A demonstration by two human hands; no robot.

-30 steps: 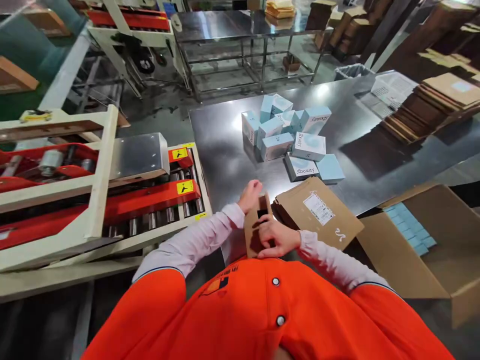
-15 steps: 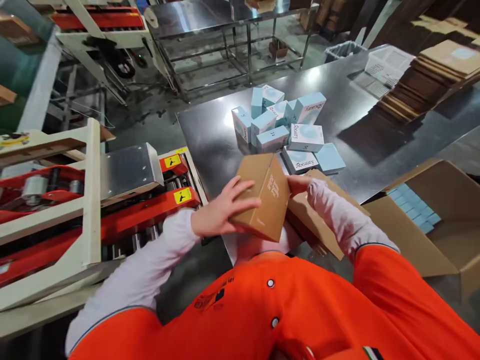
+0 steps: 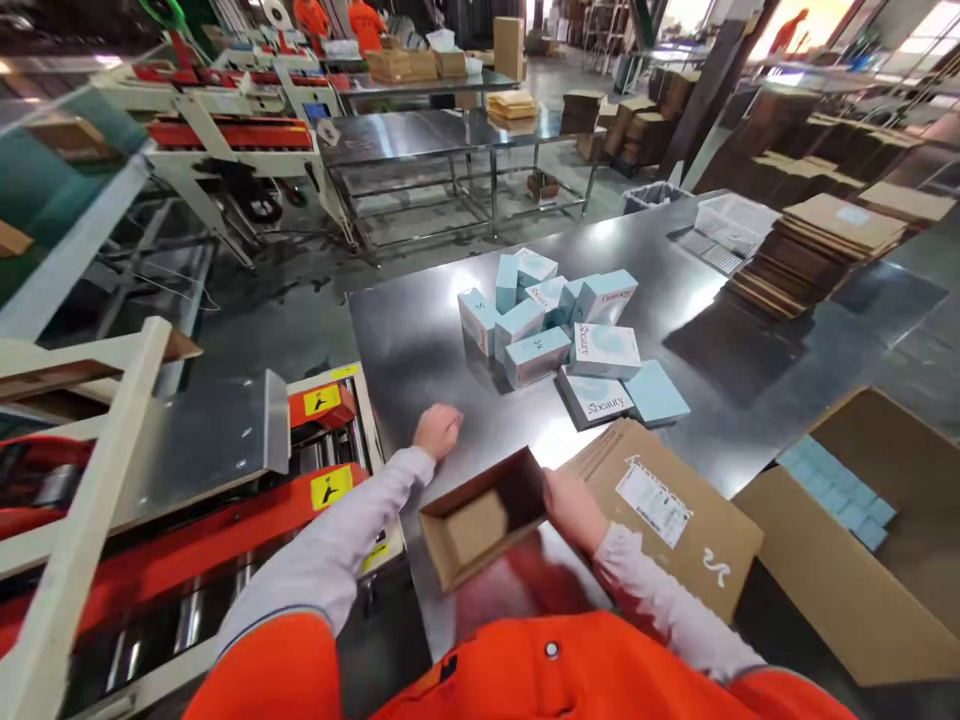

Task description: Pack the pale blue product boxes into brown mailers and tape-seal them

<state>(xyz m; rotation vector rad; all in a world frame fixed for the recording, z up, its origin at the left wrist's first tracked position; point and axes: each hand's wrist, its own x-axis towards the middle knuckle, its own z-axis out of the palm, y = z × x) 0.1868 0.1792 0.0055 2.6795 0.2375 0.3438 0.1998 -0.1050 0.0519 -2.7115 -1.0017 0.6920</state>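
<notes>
Cardboard box [image 3: 484, 520], open on its upper side, is at the near edge of the metal table [image 3: 412, 345], in front of the person's body. The right hand [image 3: 576, 510] grips its right end, fingers closed on the wall there; how each finger lies is partly hidden. Whether the box rests on the table or is held just above it, I cannot tell. The left hand [image 3: 439, 430] is apart from the box, beyond its left end, with its fingers curled into a loose fist; nothing shows in it.

Inside the box, bare brown board is visible. Judging by the standing walls, the shaping looks done, while filling and closing appear not yet done.

Just beside the right hand lies a pile of flat cardboard [image 3: 709, 515] with a white label [image 3: 654, 505] on top. Farther out on the table, a loose cluster of light-blue packs [image 3: 538, 356] stands and lies outside the box, some leaning on others. To the right, a large carton [image 3: 832, 590] stands open with rows of similar packs [image 3: 840, 490] in it. To the left runs a roller machine [image 3: 330, 490], well apart from the box.
</notes>
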